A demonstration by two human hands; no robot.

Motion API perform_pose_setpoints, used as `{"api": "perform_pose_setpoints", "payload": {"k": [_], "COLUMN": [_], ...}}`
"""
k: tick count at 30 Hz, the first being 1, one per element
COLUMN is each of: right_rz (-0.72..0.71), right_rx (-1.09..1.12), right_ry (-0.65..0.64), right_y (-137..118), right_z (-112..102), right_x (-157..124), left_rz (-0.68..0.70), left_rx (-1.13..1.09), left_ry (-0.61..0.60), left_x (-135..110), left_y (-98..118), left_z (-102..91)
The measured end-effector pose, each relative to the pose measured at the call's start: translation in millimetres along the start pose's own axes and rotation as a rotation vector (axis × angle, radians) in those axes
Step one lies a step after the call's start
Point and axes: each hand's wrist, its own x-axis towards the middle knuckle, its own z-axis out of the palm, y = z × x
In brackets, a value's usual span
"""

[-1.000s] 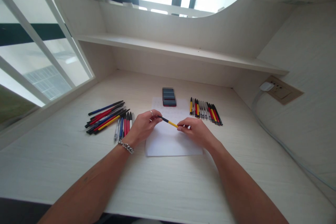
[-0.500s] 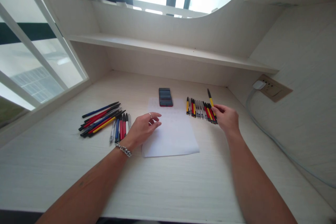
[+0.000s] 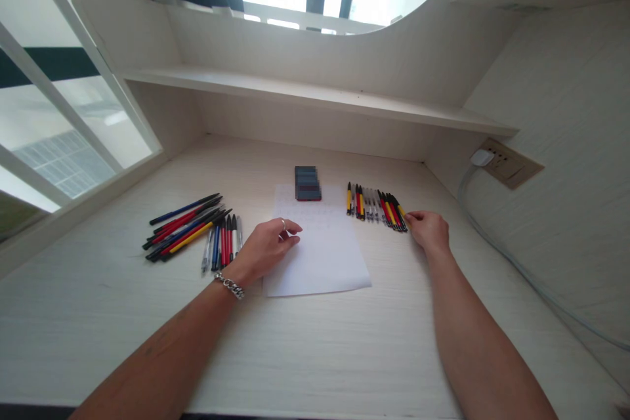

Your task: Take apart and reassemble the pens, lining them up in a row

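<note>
My right hand pinches the end of a yellow-and-black pen, which lies at the right end of a row of pens. That row holds yellow, red and clear pens side by side, most with black tips. Over the left edge of a white sheet of paper is my left hand, fingers loosely bent and apart, holding nothing. Left of it stands a short row of clear, blue, red and white pens, partly covered by the hand and wrist. Beside that lies a loose pile of blue, red, black and yellow pens.
A dark, phone-like block, blurred out, lies at the top of the paper. A shelf runs along the back of the desk. On the right wall, a white plug sits in a socket, its cable trailing down.
My right hand has lowered the yellow-and-black pen from a raised, upright tilt down to the right end of the row. The left hand has hardly moved. The view has shifted slightly.
</note>
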Motion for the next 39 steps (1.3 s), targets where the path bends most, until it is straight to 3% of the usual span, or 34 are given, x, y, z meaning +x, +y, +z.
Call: {"api": "perform_pose_setpoints", "payload": {"k": [18, 22, 25, 27, 30, 32, 35, 39], "right_rz": [0.021, 0.011, -0.113, -0.252, -0.555, -0.699, -0.759, -0.757], "right_rx": [-0.014, 0.007, 0.078, 0.183, 0.256, 0.227, 0.195, 0.195], "right_ry": [-0.034, 0.064, 0.173, 0.081, -0.276, -0.387, -0.468, -0.483], "right_y": [-7.8, -17.9, -42.5, -67.5, -106.4, -124.6, -135.3, -132.8], "right_z": [1.2, -7.0, -15.9, -19.9, -19.1, -14.4, -4.5, 4.3], "right_x": [-6.8, -10.2, -19.7, -34.6, -70.4, -97.1, -126.2, -136.0], "left_rz": [-0.003, -0.007, -0.009, -0.014, -0.033, -0.052, -0.088, -0.150], "left_rx": [0.028, 0.046, 0.080, 0.119, 0.215, 0.286, 0.371, 0.492], "left_ry": [-0.020, -0.017, -0.015, -0.011, -0.007, 0.002, 0.048, 0.097], "left_x": [0.3, 0.2, 0.0, 0.0, 0.4, 1.2, 0.9, -8.8], "left_y": [-1.4, -2.0, -1.8, -0.6, 3.2, 6.5, 9.1, -1.6], "left_z": [0.0, -0.8, -3.1, -6.7, -17.0, -27.4, -47.8, -80.8]}}
